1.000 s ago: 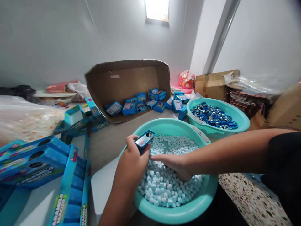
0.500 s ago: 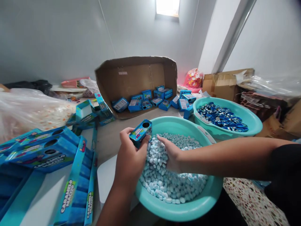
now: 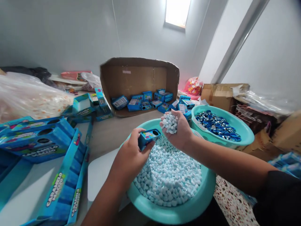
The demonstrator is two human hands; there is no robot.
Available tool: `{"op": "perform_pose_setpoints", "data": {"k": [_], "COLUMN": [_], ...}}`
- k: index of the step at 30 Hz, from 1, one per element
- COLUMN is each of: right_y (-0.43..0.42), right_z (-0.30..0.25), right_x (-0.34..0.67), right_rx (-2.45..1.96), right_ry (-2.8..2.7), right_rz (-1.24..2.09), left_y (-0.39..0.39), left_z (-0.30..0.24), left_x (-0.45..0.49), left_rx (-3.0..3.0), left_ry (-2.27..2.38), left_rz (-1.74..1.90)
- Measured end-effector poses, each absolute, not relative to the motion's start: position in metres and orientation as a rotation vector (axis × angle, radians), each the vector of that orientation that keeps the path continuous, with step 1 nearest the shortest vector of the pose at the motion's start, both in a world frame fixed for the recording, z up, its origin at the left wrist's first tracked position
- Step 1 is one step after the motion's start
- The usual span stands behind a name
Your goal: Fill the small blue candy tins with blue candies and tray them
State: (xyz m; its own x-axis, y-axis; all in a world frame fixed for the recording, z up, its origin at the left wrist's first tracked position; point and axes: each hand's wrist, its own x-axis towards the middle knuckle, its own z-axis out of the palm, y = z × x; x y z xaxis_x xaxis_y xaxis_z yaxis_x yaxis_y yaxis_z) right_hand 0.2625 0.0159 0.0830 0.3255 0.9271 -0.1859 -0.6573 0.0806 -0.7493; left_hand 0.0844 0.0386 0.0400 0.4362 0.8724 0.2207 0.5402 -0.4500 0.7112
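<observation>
My left hand (image 3: 133,152) grips a small blue candy box (image 3: 148,137), tilted over the near basin, with a round dark hole in its top. Cupped in my right hand (image 3: 180,133) is a heap of pale white-blue candies (image 3: 170,123), raised just beyond and to the right of the box. Below both hands, a turquoise basin (image 3: 209,194) holds a deep layer of the same small candies (image 3: 171,175). My right fingers curl around the candies, and their tips show at the heap's left side.
A second turquoise basin (image 3: 246,133) holds blue and silver caps (image 3: 216,124). Behind, a cardboard box (image 3: 141,75) on its side contains several blue boxes. Blue display trays (image 3: 58,185) stand at left beside a plastic bag (image 3: 35,97). A white lid-like board (image 3: 100,175) lies left of the near basin.
My right hand has risen out of the candies with a cupped handful. The box in my left hand has turned more level and shifted slightly right. The camera view has shifted slightly.
</observation>
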Motion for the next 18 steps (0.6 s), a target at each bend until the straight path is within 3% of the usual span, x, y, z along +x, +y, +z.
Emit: {"op": "perform_pose_setpoints", "data": {"k": [18], "right_y": [0.028], "right_z": [0.07], "right_x": [0.253], "right_rx": [-0.905], "right_ry": [-0.51], "right_rz": [1.228], "left_y": [0.039], "left_z": [0.039], "left_x": [0.085], "left_rx": [2.154], "left_ry": [1.082], "left_rz": [0.595]}}
